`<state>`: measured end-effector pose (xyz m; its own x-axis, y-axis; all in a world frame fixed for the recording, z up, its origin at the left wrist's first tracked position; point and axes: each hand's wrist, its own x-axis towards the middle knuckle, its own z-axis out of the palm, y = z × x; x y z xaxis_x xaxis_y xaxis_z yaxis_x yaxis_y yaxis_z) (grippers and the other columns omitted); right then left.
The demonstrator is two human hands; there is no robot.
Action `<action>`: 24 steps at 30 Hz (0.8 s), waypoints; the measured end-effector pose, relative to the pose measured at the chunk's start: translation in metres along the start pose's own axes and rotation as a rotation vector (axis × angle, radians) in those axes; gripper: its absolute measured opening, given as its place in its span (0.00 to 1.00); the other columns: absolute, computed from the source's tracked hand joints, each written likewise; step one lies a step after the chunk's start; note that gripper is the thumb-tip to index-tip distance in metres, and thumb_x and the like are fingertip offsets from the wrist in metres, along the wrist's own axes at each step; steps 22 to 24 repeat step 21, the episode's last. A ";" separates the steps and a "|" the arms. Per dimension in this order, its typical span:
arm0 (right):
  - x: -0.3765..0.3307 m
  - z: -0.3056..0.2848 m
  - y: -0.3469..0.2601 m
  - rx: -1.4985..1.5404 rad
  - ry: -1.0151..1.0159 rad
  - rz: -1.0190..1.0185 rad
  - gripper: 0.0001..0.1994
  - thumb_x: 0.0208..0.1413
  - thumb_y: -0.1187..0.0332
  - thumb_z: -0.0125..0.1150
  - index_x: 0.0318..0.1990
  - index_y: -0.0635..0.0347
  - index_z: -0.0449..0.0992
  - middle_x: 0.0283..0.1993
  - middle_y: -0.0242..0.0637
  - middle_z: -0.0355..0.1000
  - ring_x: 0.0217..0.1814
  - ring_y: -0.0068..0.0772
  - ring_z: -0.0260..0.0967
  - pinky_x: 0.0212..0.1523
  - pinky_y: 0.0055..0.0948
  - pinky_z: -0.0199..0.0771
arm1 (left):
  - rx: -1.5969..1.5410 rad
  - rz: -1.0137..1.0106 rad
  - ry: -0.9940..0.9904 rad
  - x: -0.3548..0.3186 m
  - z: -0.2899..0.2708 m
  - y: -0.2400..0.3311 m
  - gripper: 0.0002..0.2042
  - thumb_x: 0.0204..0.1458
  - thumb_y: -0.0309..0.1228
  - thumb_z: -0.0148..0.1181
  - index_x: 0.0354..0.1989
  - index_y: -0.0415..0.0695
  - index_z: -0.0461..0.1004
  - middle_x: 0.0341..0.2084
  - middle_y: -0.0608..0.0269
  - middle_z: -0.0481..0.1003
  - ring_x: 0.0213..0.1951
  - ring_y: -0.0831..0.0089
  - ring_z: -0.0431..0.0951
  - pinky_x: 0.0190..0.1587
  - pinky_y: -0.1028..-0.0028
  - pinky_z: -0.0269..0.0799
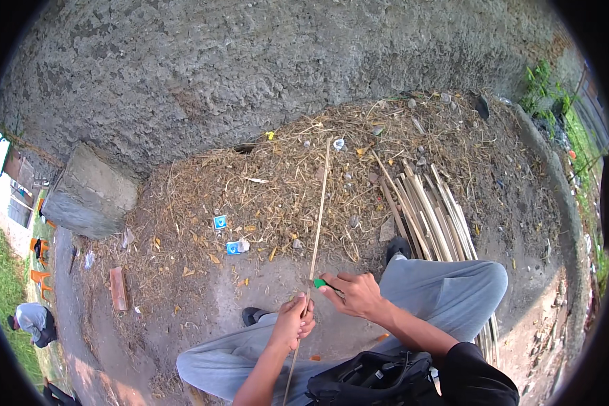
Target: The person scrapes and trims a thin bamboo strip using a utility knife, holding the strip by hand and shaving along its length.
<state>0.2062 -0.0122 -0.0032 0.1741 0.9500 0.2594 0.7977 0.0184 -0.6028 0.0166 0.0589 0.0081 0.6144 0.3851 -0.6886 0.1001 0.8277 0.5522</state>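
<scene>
A long, thin bamboo strip point(320, 213) runs from between my legs up over the litter-strewn ground. My left hand point(293, 322) is closed around its lower part, fingers wrapped and thumb along it. Just above and to the right, my right hand point(356, 295) grips a small green tool point(319, 283), its tip against the strip. The fingers hide most of that tool, so its exact kind does not show. Beside my right leg lies a bundle of split bamboo strips point(432, 213), partly covered by my knee.
A rough grey wall point(250, 61) rises ahead, with a concrete block point(95, 189) at its left. A brick point(118, 289) and blue packets point(233, 247) lie on the ground. At far left are orange chairs point(40, 276) and a bent-over person point(34, 321). A black bag point(372, 379) rests at my lap.
</scene>
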 end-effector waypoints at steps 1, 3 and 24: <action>0.000 0.001 0.000 0.000 -0.003 0.001 0.12 0.57 0.56 0.62 0.46 0.47 0.79 0.23 0.33 0.74 0.17 0.41 0.70 0.16 0.38 0.69 | 0.009 0.028 0.034 -0.002 0.002 0.000 0.19 0.68 0.46 0.40 0.32 0.43 0.65 0.10 0.73 0.54 0.10 0.84 0.50 0.11 0.79 0.41; 0.003 0.004 -0.001 -0.023 0.041 -0.005 0.12 0.56 0.56 0.63 0.45 0.47 0.80 0.21 0.32 0.72 0.16 0.40 0.70 0.15 0.37 0.68 | 0.018 0.056 0.068 -0.003 0.006 -0.002 0.19 0.68 0.46 0.41 0.31 0.43 0.65 0.10 0.73 0.53 0.10 0.84 0.50 0.11 0.79 0.41; 0.004 0.011 -0.002 -0.011 0.096 0.031 0.14 0.54 0.52 0.65 0.42 0.47 0.81 0.21 0.31 0.73 0.16 0.40 0.70 0.13 0.36 0.67 | 0.000 0.048 0.125 -0.012 0.013 -0.007 0.18 0.67 0.47 0.43 0.32 0.45 0.66 0.10 0.73 0.54 0.09 0.86 0.49 0.10 0.79 0.39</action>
